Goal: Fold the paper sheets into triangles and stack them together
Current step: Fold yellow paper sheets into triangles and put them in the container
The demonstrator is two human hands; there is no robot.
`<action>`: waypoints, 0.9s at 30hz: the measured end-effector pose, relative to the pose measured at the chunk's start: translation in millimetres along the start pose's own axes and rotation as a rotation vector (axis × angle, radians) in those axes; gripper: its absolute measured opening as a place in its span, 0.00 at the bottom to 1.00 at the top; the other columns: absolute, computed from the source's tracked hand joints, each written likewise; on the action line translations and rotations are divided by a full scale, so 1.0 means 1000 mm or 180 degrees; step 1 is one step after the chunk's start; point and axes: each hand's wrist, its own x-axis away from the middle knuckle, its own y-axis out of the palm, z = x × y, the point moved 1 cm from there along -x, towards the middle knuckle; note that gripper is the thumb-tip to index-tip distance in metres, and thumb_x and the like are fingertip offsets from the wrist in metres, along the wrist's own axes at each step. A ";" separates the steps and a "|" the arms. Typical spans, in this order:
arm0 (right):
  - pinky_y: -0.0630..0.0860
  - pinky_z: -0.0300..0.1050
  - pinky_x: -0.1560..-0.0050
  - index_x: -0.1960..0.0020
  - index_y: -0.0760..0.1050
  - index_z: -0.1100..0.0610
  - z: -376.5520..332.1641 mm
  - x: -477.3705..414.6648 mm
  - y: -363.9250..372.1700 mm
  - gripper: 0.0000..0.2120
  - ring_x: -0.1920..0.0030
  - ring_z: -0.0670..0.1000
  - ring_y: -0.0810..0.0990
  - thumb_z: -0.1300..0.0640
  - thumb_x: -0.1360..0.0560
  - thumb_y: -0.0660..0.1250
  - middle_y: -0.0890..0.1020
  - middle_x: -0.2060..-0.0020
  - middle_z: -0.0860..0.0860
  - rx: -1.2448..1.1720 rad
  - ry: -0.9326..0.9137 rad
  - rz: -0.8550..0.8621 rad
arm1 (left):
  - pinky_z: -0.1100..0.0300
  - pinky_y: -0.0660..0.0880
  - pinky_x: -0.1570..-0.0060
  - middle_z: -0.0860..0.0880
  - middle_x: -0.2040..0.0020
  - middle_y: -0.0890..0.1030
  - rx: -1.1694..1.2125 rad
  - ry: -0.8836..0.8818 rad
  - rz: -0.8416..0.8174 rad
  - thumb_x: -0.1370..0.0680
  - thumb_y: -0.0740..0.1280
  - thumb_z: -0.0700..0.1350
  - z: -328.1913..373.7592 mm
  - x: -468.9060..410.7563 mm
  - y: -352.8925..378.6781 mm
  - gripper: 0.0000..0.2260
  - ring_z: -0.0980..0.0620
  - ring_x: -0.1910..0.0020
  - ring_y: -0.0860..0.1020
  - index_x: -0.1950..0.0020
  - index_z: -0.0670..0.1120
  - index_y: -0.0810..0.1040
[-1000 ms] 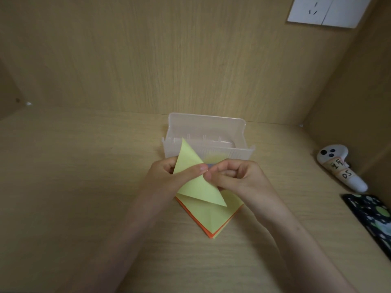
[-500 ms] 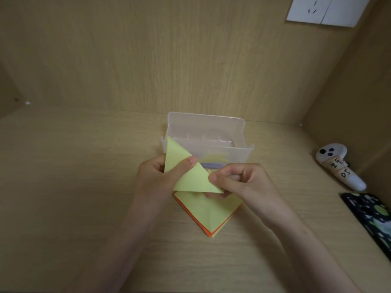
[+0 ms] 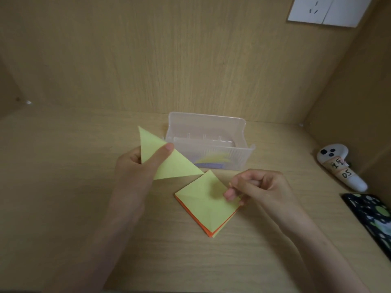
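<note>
Since the frame half a second back, the left hand [image 3: 135, 166] has carried the folded pale-yellow paper triangle [image 3: 173, 168] up and to the left of centre, away from the pile, while the right hand [image 3: 260, 187] has let go of it and dropped toward the sheets below. Everything sits on the light wood-grain surface [image 3: 63, 197], which fills the lower half of the frame. At the centre, near the back wall, stands the clear ribbed plastic box [image 3: 211, 127], with something yellow and purple showing dimly through its front. Just in front of it, right of centre, lies the stack of square paper sheets [image 3: 201, 208], turned like a diamond, yellow on top with orange edges beneath. The triangle is held in the air, its lower right tip close to the stack's top corner; the left thumb lies across its face and the fingers sit behind, pinching it. The right hand's fingers are curled, with their tips on the right corner of the top sheet; whether they have hold of it I cannot tell. One triangle looks finished and awaits setting down. The next move probably calls for laying it aside, then lifting only the top sheet.
</note>
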 end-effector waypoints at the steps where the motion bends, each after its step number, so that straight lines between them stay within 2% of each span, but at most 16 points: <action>1: 0.75 0.37 0.69 0.61 0.78 0.64 0.001 0.000 -0.002 0.06 0.69 0.46 0.80 0.65 0.26 0.66 0.84 0.68 0.56 -0.0073 -0.0003 0.0084 | 0.71 0.71 0.74 0.56 0.71 0.82 -0.0010 0.0028 -0.0027 0.30 0.74 0.48 0.002 0.001 0.000 0.07 0.61 0.72 0.78 0.64 0.46 0.82; 6: 0.74 0.38 0.69 0.59 0.78 0.64 -0.007 -0.007 0.015 0.04 0.67 0.47 0.79 0.63 0.27 0.67 0.83 0.65 0.57 -0.0283 -0.0265 0.0184 | 0.73 0.69 0.77 0.57 0.73 0.81 -0.0072 0.0077 -0.0324 0.30 0.73 0.45 0.002 0.013 0.010 0.05 0.65 0.75 0.77 0.64 0.46 0.81; 8: 0.74 0.39 0.66 0.58 0.80 0.60 -0.012 -0.012 0.025 0.01 0.65 0.47 0.77 0.63 0.28 0.70 0.83 0.63 0.57 -0.0246 -0.0360 0.0175 | 0.74 0.69 0.77 0.57 0.74 0.81 -0.0148 0.0098 -0.0364 0.30 0.73 0.45 0.000 0.015 0.014 0.05 0.65 0.75 0.77 0.64 0.46 0.81; 10: 0.73 0.41 0.61 0.58 0.81 0.57 -0.015 -0.016 0.032 0.02 0.63 0.48 0.75 0.62 0.30 0.72 0.82 0.62 0.57 -0.0211 -0.0399 0.0134 | 0.73 0.69 0.76 0.56 0.72 0.82 -0.0133 0.0121 -0.0418 0.30 0.74 0.45 -0.002 0.016 0.016 0.05 0.64 0.74 0.77 0.63 0.45 0.82; 13: 0.73 0.40 0.57 0.59 0.81 0.57 -0.017 -0.021 0.039 0.02 0.61 0.50 0.76 0.63 0.30 0.72 0.82 0.61 0.61 -0.0217 -0.0322 0.0121 | 0.72 0.70 0.75 0.53 0.71 0.83 -0.0093 0.0117 -0.0509 0.30 0.74 0.44 -0.005 0.018 0.019 0.06 0.62 0.73 0.78 0.63 0.43 0.82; 16: 0.74 0.36 0.59 0.60 0.80 0.59 -0.017 -0.022 0.041 0.02 0.61 0.50 0.77 0.63 0.29 0.71 0.81 0.63 0.56 -0.0344 -0.0179 0.0139 | 0.71 0.71 0.74 0.53 0.71 0.83 -0.0058 0.0104 -0.0549 0.30 0.74 0.44 -0.008 0.019 0.020 0.05 0.62 0.73 0.78 0.63 0.43 0.82; 24: 0.75 0.36 0.61 0.60 0.81 0.59 -0.018 -0.022 0.042 0.03 0.64 0.47 0.79 0.64 0.28 0.70 0.83 0.65 0.54 -0.0410 -0.0084 0.0076 | 0.71 0.70 0.75 0.54 0.72 0.82 -0.0019 0.0208 -0.0515 0.30 0.74 0.43 -0.011 0.022 0.023 0.05 0.63 0.74 0.76 0.65 0.44 0.81; 27: 0.74 0.37 0.62 0.61 0.80 0.58 -0.015 -0.021 0.040 0.04 0.66 0.46 0.78 0.64 0.28 0.69 0.82 0.66 0.53 -0.0369 -0.0026 0.0050 | 0.70 0.71 0.74 0.50 0.70 0.83 -0.0043 0.0283 -0.0442 0.31 0.74 0.44 -0.011 0.022 0.021 0.07 0.60 0.72 0.77 0.64 0.41 0.82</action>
